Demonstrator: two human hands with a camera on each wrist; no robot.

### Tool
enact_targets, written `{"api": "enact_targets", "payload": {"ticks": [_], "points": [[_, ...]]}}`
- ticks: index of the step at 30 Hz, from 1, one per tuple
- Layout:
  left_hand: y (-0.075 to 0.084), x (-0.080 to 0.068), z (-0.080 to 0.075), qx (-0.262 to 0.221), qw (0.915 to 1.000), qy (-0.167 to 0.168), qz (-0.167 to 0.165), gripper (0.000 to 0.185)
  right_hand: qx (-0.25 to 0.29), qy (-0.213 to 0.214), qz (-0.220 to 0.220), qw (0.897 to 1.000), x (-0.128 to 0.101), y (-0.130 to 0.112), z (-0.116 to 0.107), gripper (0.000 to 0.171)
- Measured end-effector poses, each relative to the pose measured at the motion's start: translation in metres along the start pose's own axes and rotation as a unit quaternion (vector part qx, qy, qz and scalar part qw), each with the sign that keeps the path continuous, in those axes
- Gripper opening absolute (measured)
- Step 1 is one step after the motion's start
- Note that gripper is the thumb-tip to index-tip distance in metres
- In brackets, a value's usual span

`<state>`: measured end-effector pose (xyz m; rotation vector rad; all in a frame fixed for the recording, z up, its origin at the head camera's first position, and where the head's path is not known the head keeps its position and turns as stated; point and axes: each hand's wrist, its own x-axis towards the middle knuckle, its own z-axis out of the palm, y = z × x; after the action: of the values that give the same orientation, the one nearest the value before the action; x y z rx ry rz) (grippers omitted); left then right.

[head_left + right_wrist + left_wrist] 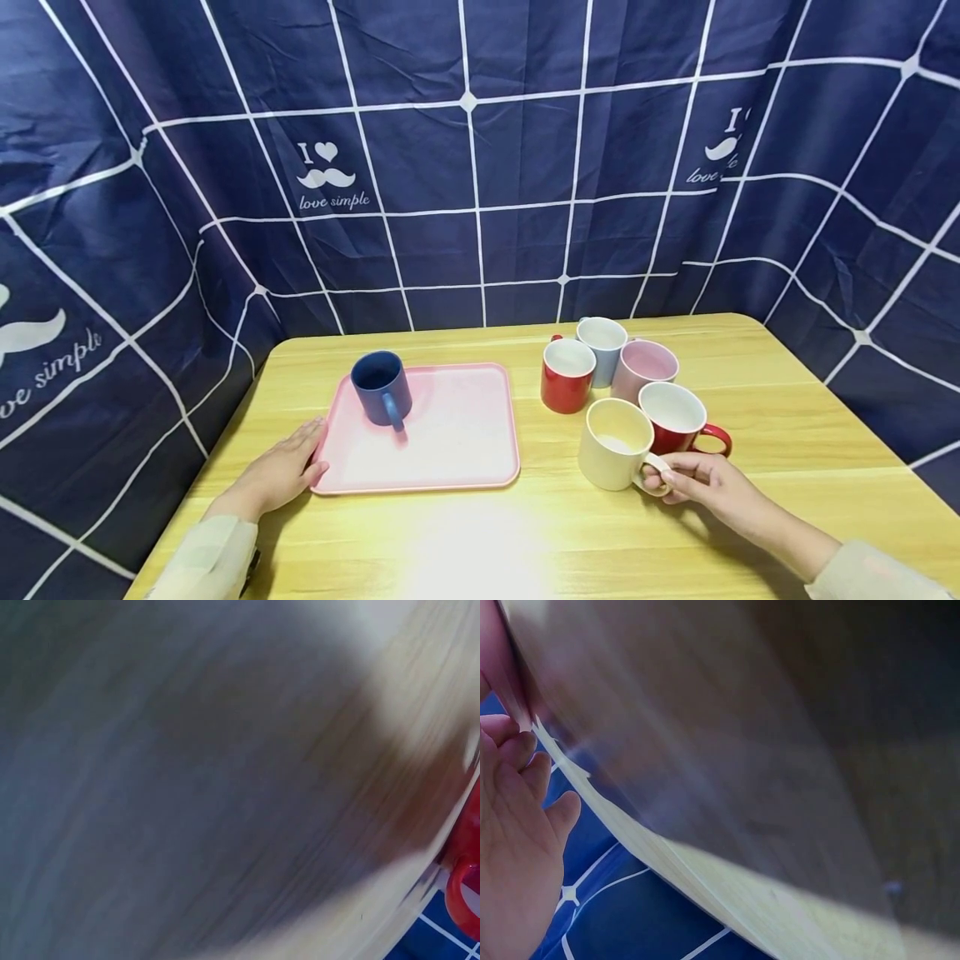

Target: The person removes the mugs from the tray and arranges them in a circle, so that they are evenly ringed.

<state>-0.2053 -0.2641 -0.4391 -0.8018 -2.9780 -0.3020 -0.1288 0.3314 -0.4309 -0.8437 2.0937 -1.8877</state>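
Observation:
My right hand (pixel 708 487) pinches the handle of a cream mug (pixel 606 462), which stands upright at the front of a group of mugs. Right behind it is a red mug with a white inside (pixel 670 427), its handle pointing right; a red mug (pixel 466 836) also shows at the right wrist view's edge. My left hand (pixel 279 473) rests at the left edge of a pink tray (pixel 461 442), its fingers extended along the rim. On the tray's back left part stands a dark blue mug (pixel 384 398), handle toward me. The left wrist view shows the left palm (pixel 514 847).
Behind the cream mug stand another red mug (pixel 566 387), a light blue mug (pixel 604 365) and a pink mug (pixel 633 379), close together. All are on a wooden table (pixel 420 542). A navy curtain (pixel 517 250) with white lines surrounds the back and sides.

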Motion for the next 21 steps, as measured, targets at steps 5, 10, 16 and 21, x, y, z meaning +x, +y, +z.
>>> {"api": "enact_targets", "payload": {"ticks": [5,10,16,21], "points": [[0.001,0.000,0.000,-0.005,1.0000,-0.003,-0.004,0.057,-0.012,0.003,0.015,1.000,0.000,-0.005,-0.003,0.029],[0.000,-0.001,0.000,-0.005,1.0000,-0.006,-0.005,0.057,-0.053,0.002,0.038,0.998,-0.001,-0.018,-0.013,0.029],[0.000,0.000,0.002,-0.004,1.0000,-0.005,-0.005,0.058,-0.046,-0.047,0.076,0.995,0.002,-0.045,-0.033,0.033],[0.000,0.000,0.002,-0.004,0.9999,-0.005,-0.013,0.058,-0.003,-0.093,0.073,0.993,0.014,-0.065,-0.053,0.037]]}}
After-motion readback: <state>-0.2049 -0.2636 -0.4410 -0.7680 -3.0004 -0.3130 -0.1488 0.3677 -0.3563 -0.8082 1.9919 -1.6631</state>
